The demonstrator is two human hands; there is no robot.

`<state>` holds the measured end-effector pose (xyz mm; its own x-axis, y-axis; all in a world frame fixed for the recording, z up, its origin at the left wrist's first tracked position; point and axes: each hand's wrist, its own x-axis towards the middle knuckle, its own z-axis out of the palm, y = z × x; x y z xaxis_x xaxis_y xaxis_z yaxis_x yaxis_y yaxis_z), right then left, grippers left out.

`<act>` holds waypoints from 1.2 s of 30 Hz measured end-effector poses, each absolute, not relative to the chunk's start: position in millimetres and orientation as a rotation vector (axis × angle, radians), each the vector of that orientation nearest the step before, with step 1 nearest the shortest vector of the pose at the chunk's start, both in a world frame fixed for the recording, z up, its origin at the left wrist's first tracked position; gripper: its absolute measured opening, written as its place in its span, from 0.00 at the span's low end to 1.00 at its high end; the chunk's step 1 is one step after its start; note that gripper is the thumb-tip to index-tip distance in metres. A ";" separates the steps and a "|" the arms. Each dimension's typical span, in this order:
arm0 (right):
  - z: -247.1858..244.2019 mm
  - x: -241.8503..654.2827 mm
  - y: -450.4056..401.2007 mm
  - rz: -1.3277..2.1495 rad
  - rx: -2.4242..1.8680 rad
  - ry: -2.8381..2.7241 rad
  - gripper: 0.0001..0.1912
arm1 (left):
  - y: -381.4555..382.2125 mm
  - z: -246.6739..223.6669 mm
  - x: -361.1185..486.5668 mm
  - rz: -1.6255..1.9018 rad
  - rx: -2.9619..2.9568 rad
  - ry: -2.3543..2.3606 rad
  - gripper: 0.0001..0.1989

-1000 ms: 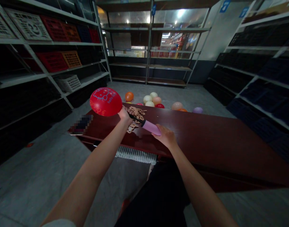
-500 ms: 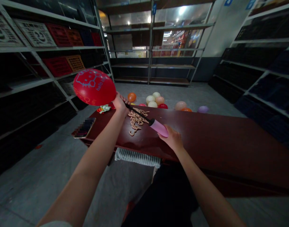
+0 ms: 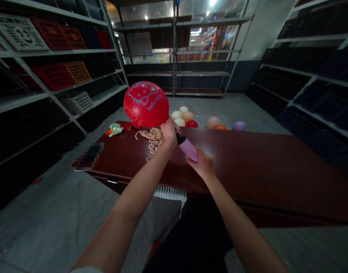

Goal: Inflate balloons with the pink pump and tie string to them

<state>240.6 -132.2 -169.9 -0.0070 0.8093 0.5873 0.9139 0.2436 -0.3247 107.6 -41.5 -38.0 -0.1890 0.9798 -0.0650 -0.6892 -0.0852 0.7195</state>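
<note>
An inflated red balloon [image 3: 147, 104] with a cartoon cat print floats over the far side of the dark red table [image 3: 248, 163]. My left hand [image 3: 170, 131] is closed round the balloon's neck and the front end of a hand pump, hiding where the two meet. In my right hand [image 3: 203, 163] is the rear of the pink balloon pump [image 3: 188, 149], its black collar close to my left hand. Beneath and left of my left hand lies a pile of uninflated long beige balloons [image 3: 154, 141], partly covered by my wrist.
Flat red and pale green balloons [image 3: 116, 129] lie at the table's far left corner, with a blurred phone [image 3: 90, 156] nearer me. Several inflated balloons [image 3: 184, 115] rest on the floor behind the table. Metal shelves with crates [image 3: 77, 71] stand along the left.
My left hand has moved right with the balloon, towards my right hand. The pump's black rod, long in view before, is now pushed in and mostly hidden.
</note>
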 end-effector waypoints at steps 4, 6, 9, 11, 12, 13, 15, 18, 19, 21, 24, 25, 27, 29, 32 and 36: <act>-167.5 237.6 -133.1 -0.191 -1.512 -1.899 0.23 | -41.6 -49.0 84.9 1.603 0.394 0.772 0.22; -166.4 235.8 -134.7 -0.204 -1.490 -1.948 0.22 | -44.2 -53.9 68.4 1.589 0.313 0.758 0.22; -165.3 233.8 -137.6 -0.238 -1.479 -2.028 0.22 | -50.4 -61.7 43.4 1.625 0.189 0.761 0.21; -165.1 233.2 -139.1 -0.263 -1.471 -2.072 0.23 | -54.1 -64.6 27.0 1.664 0.136 0.783 0.21; -165.1 233.0 -139.4 -0.270 -1.465 -2.091 0.23 | -55.4 -64.7 18.5 1.675 0.126 0.788 0.21; -165.2 232.9 -139.6 -0.273 -1.459 -2.110 0.23 | -56.3 -63.8 9.7 1.681 0.127 0.783 0.20; -165.7 232.9 -139.7 -0.265 -1.441 -2.142 0.23 | -56.9 -58.6 -8.7 1.698 0.132 0.771 0.20; -166.9 233.0 -140.0 -0.252 -1.374 -2.139 0.23 | -55.5 -44.0 -37.0 1.724 0.117 0.793 0.20; -167.2 232.8 -140.3 -0.250 -1.347 -2.126 0.23 | -54.6 -38.2 -45.7 1.730 0.119 0.800 0.20; -167.4 232.0 -141.1 -0.248 -1.302 -2.102 0.23 | -52.2 -26.4 -59.1 1.737 0.141 0.808 0.20; -167.0 230.7 -141.6 -0.237 -1.303 -2.069 0.24 | -47.6 -9.7 -63.0 1.749 0.217 0.799 0.22; -166.9 230.8 -141.3 -0.235 -1.316 -2.050 0.24 | -46.0 -4.4 -59.1 1.751 0.253 0.787 0.22; -166.9 232.4 -140.2 -0.236 -1.347 -1.997 0.23 | -42.5 6.1 -44.9 1.773 0.328 0.751 0.25; -167.2 235.3 -138.7 -0.237 -1.375 -1.944 0.23 | -39.0 16.5 -25.8 1.806 0.388 0.718 0.26; -167.5 239.7 -137.1 -0.217 -1.415 -1.890 0.23 | -34.0 29.2 2.5 1.825 0.452 0.703 0.27; -166.9 241.5 -136.3 -0.152 -1.457 -1.858 0.23 | -30.8 26.8 37.5 1.764 0.520 0.697 0.28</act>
